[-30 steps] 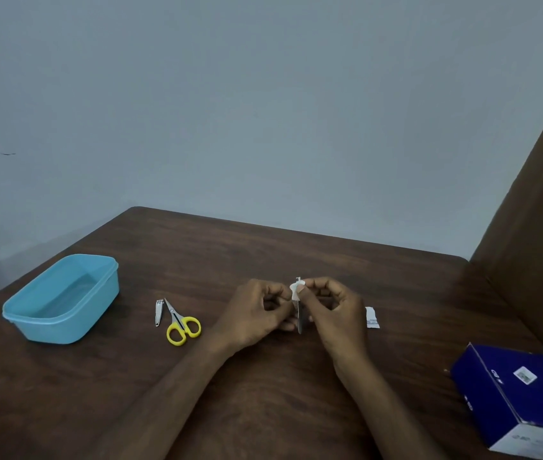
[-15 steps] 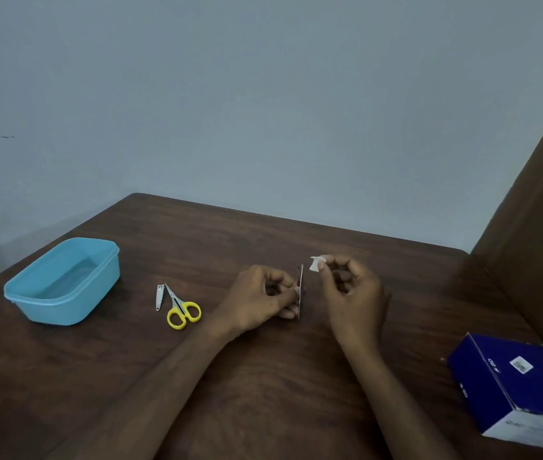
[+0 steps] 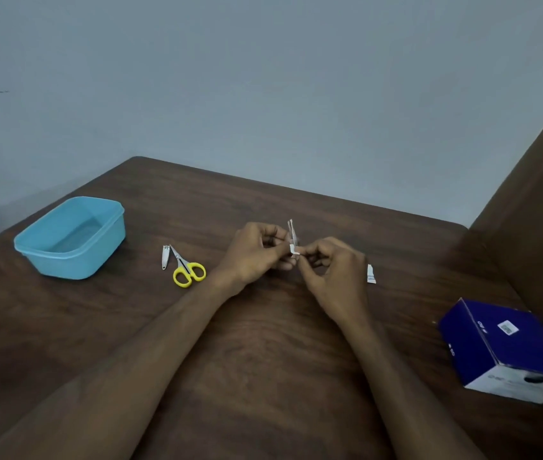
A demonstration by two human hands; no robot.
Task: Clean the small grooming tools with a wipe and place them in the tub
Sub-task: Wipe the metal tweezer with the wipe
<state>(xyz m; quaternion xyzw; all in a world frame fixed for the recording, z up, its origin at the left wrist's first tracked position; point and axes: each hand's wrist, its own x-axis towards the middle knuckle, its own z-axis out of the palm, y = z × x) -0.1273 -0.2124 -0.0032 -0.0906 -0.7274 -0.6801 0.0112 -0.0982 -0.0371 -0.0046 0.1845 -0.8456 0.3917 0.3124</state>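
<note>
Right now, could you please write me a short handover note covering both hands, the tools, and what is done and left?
Left hand pinches a thin flat metal grooming tool, held upright.
Right hand pinches a small white wipe against its lower part.
Silver nail clipper and yellow-handled scissors lie side by side on the dark wooden table, right of the light blue plastic tub.
Done: nothing visible in the tub.
Left: finish wiping, tub it, then clean the clipper and scissors.

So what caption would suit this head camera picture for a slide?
Left hand holds a slim metal tool upright while the right hand rubs it with a wipe; blue tub waits.
</note>
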